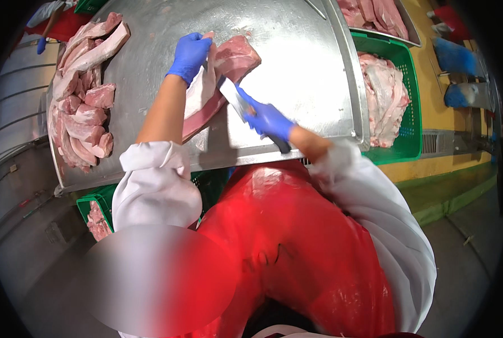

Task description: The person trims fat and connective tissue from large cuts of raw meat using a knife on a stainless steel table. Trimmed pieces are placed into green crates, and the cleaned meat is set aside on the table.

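Meat [237, 59] lies at upper centre of the frame, long axis slanting from upper right to lower left. Your left hand [189, 56], nearer, clenches its pale edge; your right hand [267, 120] grips the knife [234, 99] beside it. Moist, floppy flesh, smooth metal table [302, 84].

Glare whitens the counter [302, 76] at one o'clock; the floor [454, 265] lies dim at four; a blurred oval [161, 281] covers seven; lines bow toward the black rim.
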`<action>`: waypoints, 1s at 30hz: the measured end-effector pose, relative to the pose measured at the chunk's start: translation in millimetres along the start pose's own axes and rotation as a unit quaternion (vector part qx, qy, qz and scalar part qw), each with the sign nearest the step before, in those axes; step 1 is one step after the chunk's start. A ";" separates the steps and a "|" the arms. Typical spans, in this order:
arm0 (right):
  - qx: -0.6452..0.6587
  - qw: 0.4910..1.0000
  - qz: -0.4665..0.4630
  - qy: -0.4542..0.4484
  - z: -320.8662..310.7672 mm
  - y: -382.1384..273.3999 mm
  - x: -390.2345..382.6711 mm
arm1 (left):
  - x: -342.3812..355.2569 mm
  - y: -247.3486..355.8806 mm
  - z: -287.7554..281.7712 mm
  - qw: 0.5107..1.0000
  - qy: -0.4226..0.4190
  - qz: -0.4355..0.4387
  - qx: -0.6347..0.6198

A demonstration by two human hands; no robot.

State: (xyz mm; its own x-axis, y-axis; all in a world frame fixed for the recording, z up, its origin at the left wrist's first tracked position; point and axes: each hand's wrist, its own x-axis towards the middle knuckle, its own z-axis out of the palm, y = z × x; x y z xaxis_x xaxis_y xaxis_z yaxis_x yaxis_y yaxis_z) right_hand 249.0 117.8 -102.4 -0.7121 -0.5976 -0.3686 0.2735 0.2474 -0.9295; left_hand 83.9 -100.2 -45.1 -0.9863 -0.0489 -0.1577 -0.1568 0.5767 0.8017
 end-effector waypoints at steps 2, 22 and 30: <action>-0.002 1.000 -0.025 -0.019 3.3 17.1 -15.9 | 0.2 -3.6 -3.7 0.999 -0.017 0.008 -0.037; -0.040 0.987 -0.156 -0.024 64.9 36.0 -13.6 | -29.6 13.7 -73.6 0.975 -0.066 0.041 -0.208; -0.025 0.996 -0.081 0.004 93.3 -20.5 51.0 | -69.5 50.5 -96.5 0.979 -0.023 0.064 -0.191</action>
State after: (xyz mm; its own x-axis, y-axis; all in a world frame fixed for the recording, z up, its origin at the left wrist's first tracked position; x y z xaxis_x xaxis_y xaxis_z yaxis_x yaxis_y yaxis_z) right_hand 267.4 11.1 -103.3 -0.7494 -0.6265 -0.2143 0.1223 0.1872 -0.9747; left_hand 139.5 -146.4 61.9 -0.9972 0.0454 -0.0599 -0.0480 0.2281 0.9725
